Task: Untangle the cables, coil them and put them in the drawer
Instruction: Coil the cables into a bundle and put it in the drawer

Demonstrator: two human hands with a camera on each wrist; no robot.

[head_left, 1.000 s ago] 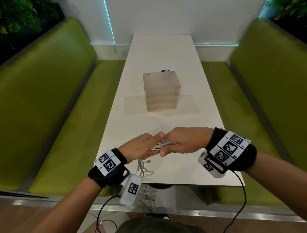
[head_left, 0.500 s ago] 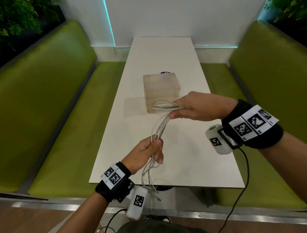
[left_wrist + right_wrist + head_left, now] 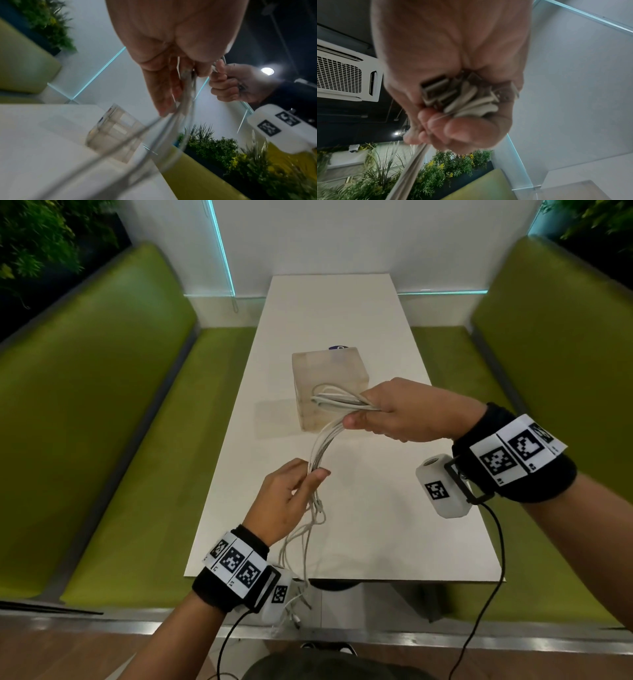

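I'm looking down at both hands raised over the near half of the white table (image 3: 376,542), and the white cables (image 3: 322,446) run between them in one bundle. My right hand (image 3: 407,412) is fisted tight round the gathered loops: the fingers curl under and the thumb clamps on top, with the loop ends poking out past the fingertips toward the translucent drawer box (image 3: 325,364). In the right wrist view I see the folded strands and what look like plug ends packed inside the curled fingers (image 3: 464,134), though that view is blurred, so I can't count the plugs. From below the right thumb the strands arc down and toward me to my left hand (image 3: 284,501). That hand is narrow on them, thumb and fingertips pinching the bundle loosely, and the left wrist view shows the strands passing between its fingers (image 3: 161,86). Below the left fingers the cables hang slack in a loose tangle, drop past the near table edge and end beside the left wrist camera (image 3: 275,594). The drawer box sits on the table just beyond the right hand's fingertips, its drawers all shut as far as I can tell, and the loops overlap its front face from this angle. Green benches (image 3: 102,440) flank the table on both sides.
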